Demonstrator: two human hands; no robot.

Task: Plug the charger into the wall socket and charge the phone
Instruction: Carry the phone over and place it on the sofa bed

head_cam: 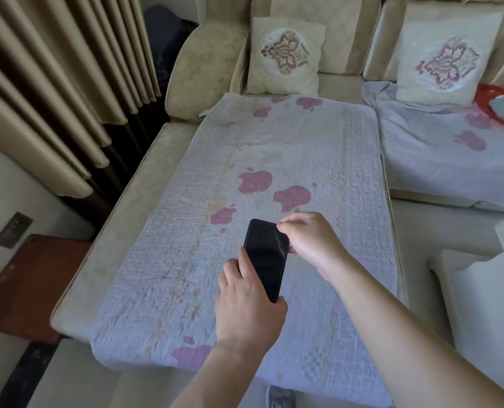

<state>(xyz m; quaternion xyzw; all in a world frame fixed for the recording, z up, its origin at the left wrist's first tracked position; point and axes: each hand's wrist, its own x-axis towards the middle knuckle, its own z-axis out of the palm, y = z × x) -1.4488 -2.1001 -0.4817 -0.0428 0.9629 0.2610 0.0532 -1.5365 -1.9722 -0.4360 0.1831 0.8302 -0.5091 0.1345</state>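
A black phone [267, 254] with a dark screen is held over the quilted cover of the sofa's chaise. My left hand [246, 301] grips its near end, thumb along the left edge. My right hand [309, 241] pinches the far right corner with fingertips closed on it. A dark wall socket plate [13, 230] sits low on the white wall at the far left. No charger or cable shows anywhere in view.
The pale blue quilt [245, 334] with pink apple prints covers the beige sofa [136, 201]. Two embroidered cushions [286, 55] lean at the back. Pleated curtains [53, 83] hang at the left above a red-brown floor [33, 278]. A red item [501, 108] lies at the right.
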